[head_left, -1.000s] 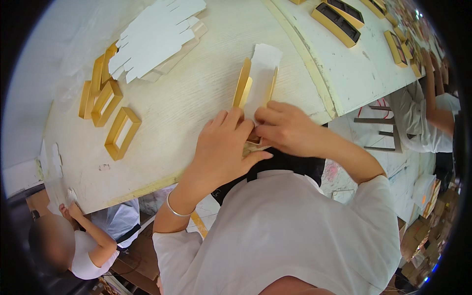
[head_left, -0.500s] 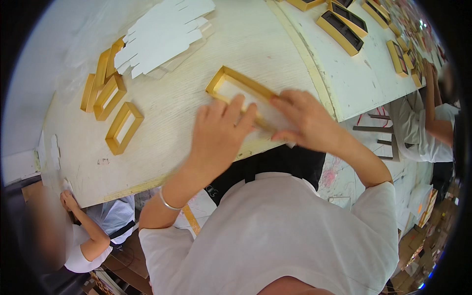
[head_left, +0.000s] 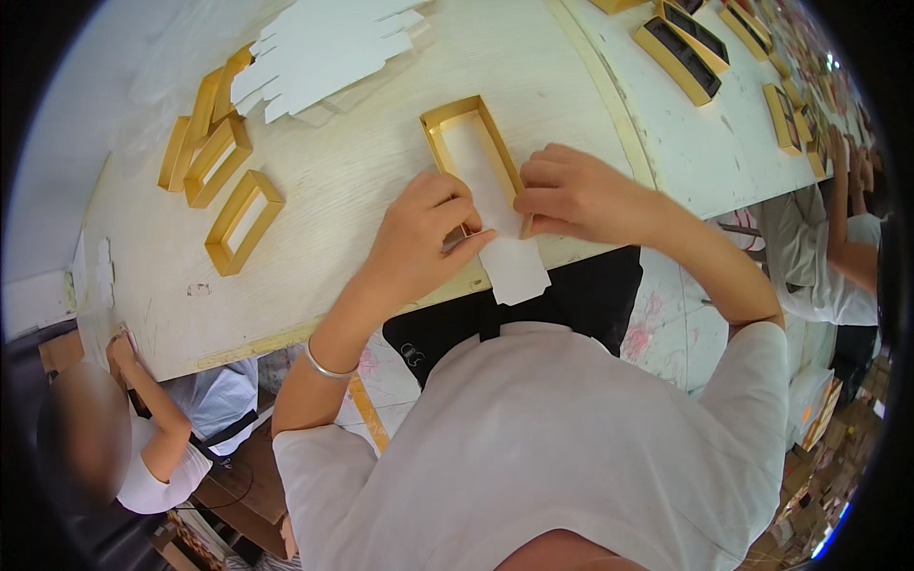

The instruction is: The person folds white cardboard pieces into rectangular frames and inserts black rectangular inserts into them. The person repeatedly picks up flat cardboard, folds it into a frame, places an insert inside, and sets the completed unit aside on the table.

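Note:
A long gold cardboard box (head_left: 499, 145) with a white inside lies in front of me, its long side pointing away. Its far end is folded up, while a white flap (head_left: 516, 270) at the near end lies flat and sticks out over the table edge. My left hand (head_left: 426, 228) is closed at the near end of the left wall, thumb and fingers bent around a small folded part there. My right hand (head_left: 578, 193) pinches the near end of the right wall.
Several gold box frames (head_left: 244, 225) stand on the table (head_left: 333, 200) at left, beside a stack of flat white cut cardboard sheets (head_left: 328, 52). Gold boxes with dark inserts (head_left: 678, 59) lie at the far right. Other people sit at both sides, left (head_left: 162, 428) and right (head_left: 852, 247).
The box has turned so its open end with the flap faces me. Both hands have moved from lying over its near side to pinching the two walls at that end.

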Motion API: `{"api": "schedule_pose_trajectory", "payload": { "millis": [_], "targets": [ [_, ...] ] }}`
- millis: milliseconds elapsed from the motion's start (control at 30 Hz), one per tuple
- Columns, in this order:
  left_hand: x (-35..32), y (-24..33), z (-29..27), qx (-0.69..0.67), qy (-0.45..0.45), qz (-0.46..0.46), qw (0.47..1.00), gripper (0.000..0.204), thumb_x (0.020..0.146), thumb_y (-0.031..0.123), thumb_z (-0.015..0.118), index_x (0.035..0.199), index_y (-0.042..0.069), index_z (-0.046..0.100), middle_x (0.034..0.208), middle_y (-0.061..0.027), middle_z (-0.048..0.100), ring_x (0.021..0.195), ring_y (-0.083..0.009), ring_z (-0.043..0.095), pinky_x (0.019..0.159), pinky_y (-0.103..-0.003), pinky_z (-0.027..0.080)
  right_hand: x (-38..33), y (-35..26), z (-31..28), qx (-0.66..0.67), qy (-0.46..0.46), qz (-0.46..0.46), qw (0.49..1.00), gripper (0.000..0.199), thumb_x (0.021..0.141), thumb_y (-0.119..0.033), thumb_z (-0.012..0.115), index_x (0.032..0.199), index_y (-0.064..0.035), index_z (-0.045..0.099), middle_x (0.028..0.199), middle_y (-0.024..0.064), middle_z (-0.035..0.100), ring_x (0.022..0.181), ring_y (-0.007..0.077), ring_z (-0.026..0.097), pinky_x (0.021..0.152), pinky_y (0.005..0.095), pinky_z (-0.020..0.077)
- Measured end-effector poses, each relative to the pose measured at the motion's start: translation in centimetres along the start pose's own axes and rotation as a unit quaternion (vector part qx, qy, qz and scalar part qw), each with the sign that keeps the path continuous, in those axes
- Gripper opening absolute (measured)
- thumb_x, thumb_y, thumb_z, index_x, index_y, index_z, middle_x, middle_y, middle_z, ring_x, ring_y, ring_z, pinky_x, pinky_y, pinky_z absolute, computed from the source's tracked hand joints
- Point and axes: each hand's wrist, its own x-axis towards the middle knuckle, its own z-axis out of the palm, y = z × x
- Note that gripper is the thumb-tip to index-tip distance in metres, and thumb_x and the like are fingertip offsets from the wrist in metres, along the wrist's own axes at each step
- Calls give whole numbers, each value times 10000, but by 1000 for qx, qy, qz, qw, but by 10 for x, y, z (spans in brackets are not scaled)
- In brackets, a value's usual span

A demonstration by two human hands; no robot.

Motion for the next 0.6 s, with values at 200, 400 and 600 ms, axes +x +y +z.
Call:
{"api": "schedule_pose_trajectory", "payload": {
  "millis": [200,400,600],
  "targets": [
    [4,24,12,-44,21,-114,992,115,770,100,708,848,80,627,745,-39,568,651,-210,575,547,-323,452,2,-17,22,95,74,139,983,229,745,-13,652,944,-36,541,845,101,536,812,297,528,758,379,431],
    [-3,24,9,-78,20,-136,987,67,769,77,700,767,54,636,713,-43,574,567,-178,570,513,-289,452,-24,-46,1,5,24,102,994,668,673,23,654,1309,-50,465,1227,190,502,1086,360,493,922,403,418],
    [-7,25,4,-110,-17,-141,984,113,778,83,727,858,16,683,724,-41,584,567,-108,537,514,-231,439,-29,-53,39,-128,118,59,983,510,628,-25,699,1119,-18,563,1251,179,479,982,312,534,834,376,452]
  ]
}}
